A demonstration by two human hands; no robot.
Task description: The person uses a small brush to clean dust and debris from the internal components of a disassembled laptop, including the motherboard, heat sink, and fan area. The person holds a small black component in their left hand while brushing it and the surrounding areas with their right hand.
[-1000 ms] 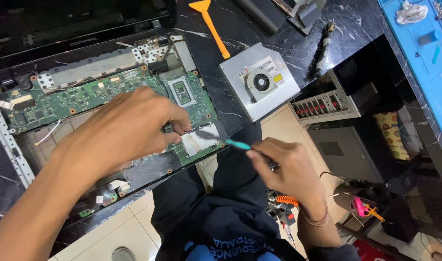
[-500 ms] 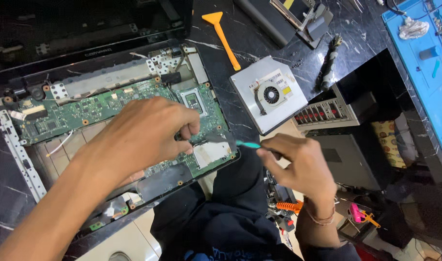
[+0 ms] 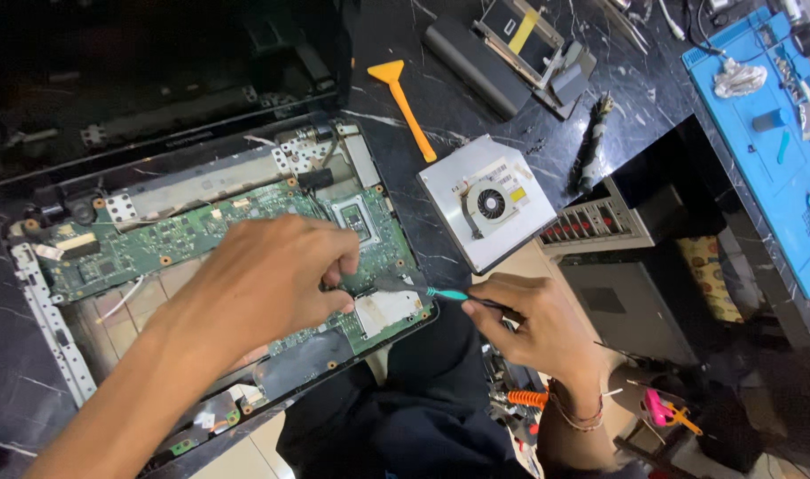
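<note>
A yellow label (image 3: 517,193) is sitting beside the round fan on the grey cooling plate (image 3: 485,211), right of the opened laptop's green board (image 3: 201,239). The left hand (image 3: 267,279) is pinching at the board; the right hand (image 3: 538,324) is clamping a teal-handled tool (image 3: 445,294). Since earlier, both hands are hardly shifting.

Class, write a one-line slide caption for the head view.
Left hand steadies a green laptop motherboard while right hand works a teal-tipped tool against it.
</note>
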